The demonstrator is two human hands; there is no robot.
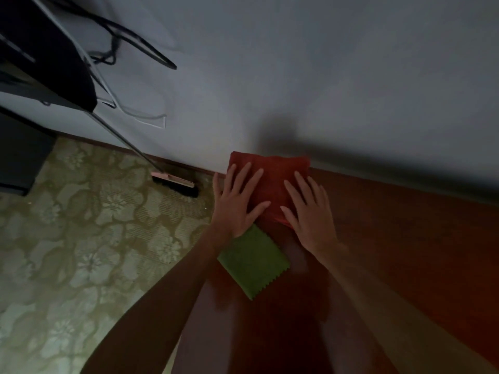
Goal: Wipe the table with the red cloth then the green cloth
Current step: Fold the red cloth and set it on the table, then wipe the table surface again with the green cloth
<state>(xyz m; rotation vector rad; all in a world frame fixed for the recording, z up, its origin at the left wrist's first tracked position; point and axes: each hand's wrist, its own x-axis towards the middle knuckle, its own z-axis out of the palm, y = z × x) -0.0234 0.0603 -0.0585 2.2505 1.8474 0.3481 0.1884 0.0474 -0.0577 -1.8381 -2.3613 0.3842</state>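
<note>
Head view: both hands, left hand (237, 201) and right hand (310, 211), press the red cloth (270, 179) flat at frame centre, fingers (255, 175) spread for wiping pressure (green cloth (253, 261) waits below) on the surface (405, 238).

I see a dark reddish-brown table (405, 252), its far edge against the wall. A folded red cloth (272, 182) lies on it at that edge. A green cloth (253, 261) with a zigzag edge lies flat just nearer, beside the table's left edge.
</note>
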